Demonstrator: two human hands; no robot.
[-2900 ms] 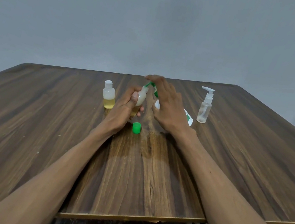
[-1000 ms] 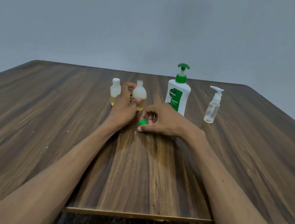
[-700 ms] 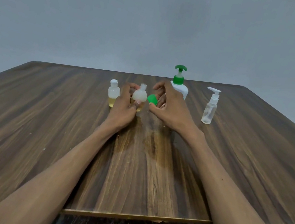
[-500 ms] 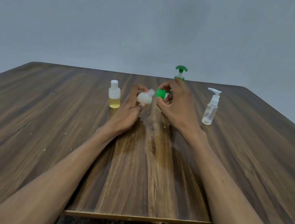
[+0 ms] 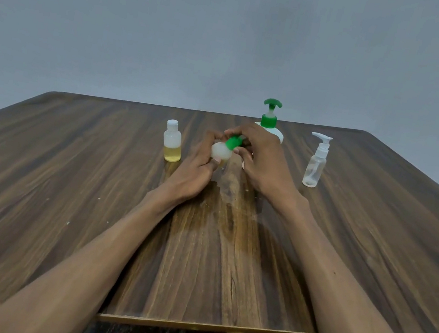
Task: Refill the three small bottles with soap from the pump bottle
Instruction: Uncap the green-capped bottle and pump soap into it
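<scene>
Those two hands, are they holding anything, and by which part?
The left hand grips a small bottle round its body, tilted. The right hand pinches the green cap at the bottle's neck.

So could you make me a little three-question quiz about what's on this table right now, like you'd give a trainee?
1. True or false: the pump bottle with the green top lies on its side.
2. What does the right hand pinch? A) the clear spray bottle B) the green cap C) nothing
3. Fill in: the left hand holds the small round bottle, while the white-capped bottle left of it stands about ____ full of yellow soap.

Key: 1 false, it stands upright; 2 B; 3 one-third.
</scene>
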